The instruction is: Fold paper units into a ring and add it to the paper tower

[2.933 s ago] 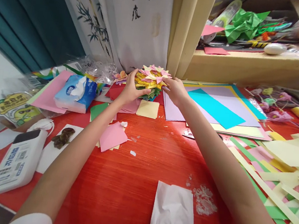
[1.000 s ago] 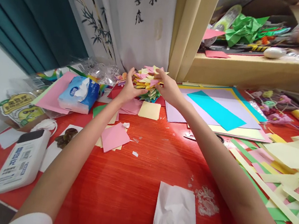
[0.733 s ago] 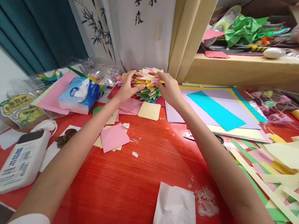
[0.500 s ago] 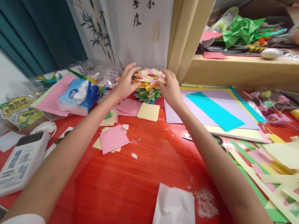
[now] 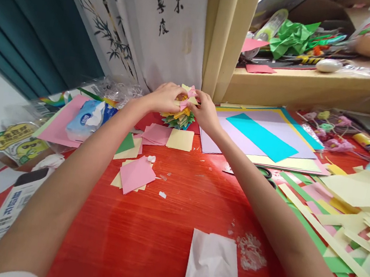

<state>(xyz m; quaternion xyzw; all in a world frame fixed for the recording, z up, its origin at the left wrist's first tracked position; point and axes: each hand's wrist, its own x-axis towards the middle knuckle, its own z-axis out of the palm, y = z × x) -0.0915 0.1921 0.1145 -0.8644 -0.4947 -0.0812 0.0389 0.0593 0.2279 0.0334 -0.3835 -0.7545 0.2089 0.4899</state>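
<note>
At the back of the red table stands a round, layered folded-paper piece point(image 5: 178, 120), green and blue below, yellow, pink and cream above. My left hand point(image 5: 167, 97) reaches over its left side, fingers closed on the upper layers and covering much of them. On the right, my right hand point(image 5: 206, 112) grips the upper layers between thumb and fingers. Pink and cream points show between the two hands. Just in front lie pink paper squares point(image 5: 156, 134) and cream squares point(image 5: 180, 139). Nearer are more pink squares point(image 5: 136, 175) over cream ones.
Left are a tissue pack point(image 5: 86, 120) and a white power strip point(image 5: 11, 210), partly behind my forearm. Coloured sheets point(image 5: 218, 134), scissors point(image 5: 264, 171) and paper strips point(image 5: 311, 220) lie right. A crumpled white paper point(image 5: 213, 271) is at the front. A cluttered shelf point(image 5: 316, 86) stands behind.
My left hand has moved right, over the top of the folded-paper piece, and its fingers have closed in. My right fingers have come in closer too. The view has shifted slightly.
</note>
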